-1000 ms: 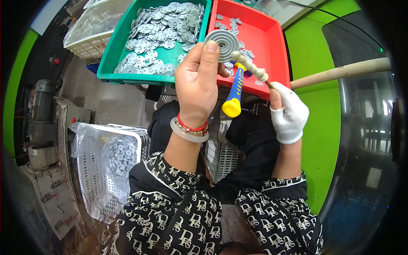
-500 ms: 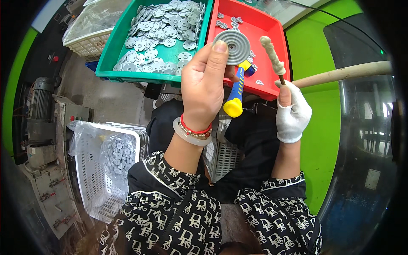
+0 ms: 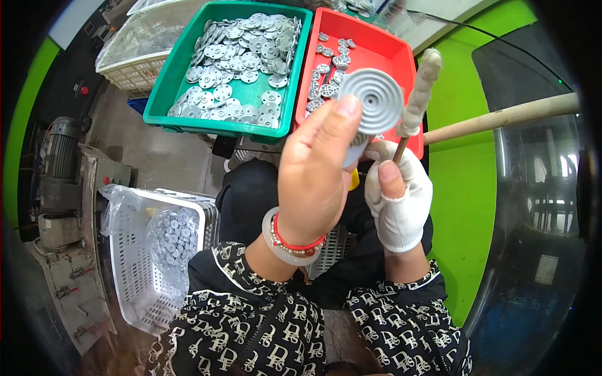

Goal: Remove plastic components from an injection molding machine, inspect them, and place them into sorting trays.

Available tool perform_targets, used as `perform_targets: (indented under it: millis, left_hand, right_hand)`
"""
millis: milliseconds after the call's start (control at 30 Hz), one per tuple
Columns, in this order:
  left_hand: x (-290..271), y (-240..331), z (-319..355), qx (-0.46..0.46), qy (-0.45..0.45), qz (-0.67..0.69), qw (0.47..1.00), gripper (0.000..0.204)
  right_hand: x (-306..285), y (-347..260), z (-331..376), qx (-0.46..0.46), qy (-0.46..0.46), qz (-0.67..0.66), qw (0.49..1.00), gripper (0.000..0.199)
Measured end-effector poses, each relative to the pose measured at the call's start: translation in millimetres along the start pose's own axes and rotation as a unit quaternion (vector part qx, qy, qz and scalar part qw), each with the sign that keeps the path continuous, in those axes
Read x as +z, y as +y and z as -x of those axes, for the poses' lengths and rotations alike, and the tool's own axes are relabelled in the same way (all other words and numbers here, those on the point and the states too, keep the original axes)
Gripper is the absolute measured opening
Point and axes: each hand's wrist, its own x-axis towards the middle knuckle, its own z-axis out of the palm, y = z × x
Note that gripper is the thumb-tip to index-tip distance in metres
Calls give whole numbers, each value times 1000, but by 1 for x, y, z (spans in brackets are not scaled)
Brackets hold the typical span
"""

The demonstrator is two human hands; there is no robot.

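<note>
1. Workshop floor of grey concrete in the upper left of the frame, with a grey electric motor (image 3: 58, 164) on a machine at the left edge and a bright green panel (image 3: 461, 207) running down the right of centre.
2. Two shallow trays side by side at the top: green tray (image 3: 164, 94) heaped with grey ribbed metal discs, too many to count; red tray (image 3: 376, 50) to its right with a smaller scatter of the same discs along its left side, its right half bare.
3. One white perforated basket (image 3: 128, 263) at lower left, lined with clear plastic, holding a bag of further discs; a second white crate (image 3: 135, 59) at upper left behind the green tray.
4. One long wooden pole (image 3: 501, 119) crossing from the right edge toward the centre, just behind the gloved hand.
5. Left hand (image 3: 313, 182), bare, with a red cord and a pale bangle at the wrist, raised at centre frame; fingers closed on one grey ribbed disc (image 3: 371, 99), held upright in front of the red tray.
6. Right hand (image 3: 398, 200), in a white glove, just right of the left hand; fingers wrapped round the stick of one cream felt-tipped polishing rod (image 3: 419, 94), tip pointing up, close beside the disc's right edge; contact cannot be told.
7. Lap in dark trousers below both hands; patterned black-and-white sleeves at the bottom edge.
</note>
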Motion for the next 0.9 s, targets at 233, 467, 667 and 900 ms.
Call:
perform_targets:
  millis: [233,467,667,900]
  left_hand:
    - [7,0,14,-21,-55,-54,997,29]
    - [11,-4,10,14,-36,45,998,40]
    - [8,-3,8,-16,-52,174,983,47]
    - [4,-4,7,-13,-68,204,977,57]
  right_hand:
    - [3,-8,5,29,-15,-121,992,44]
    - [-2,-13,10,116,-35,-188,975,28]
    - [-2,-16,13,107,-32,-165,980,27]
    - [4,-19,15,96,-15,-135,986,28]
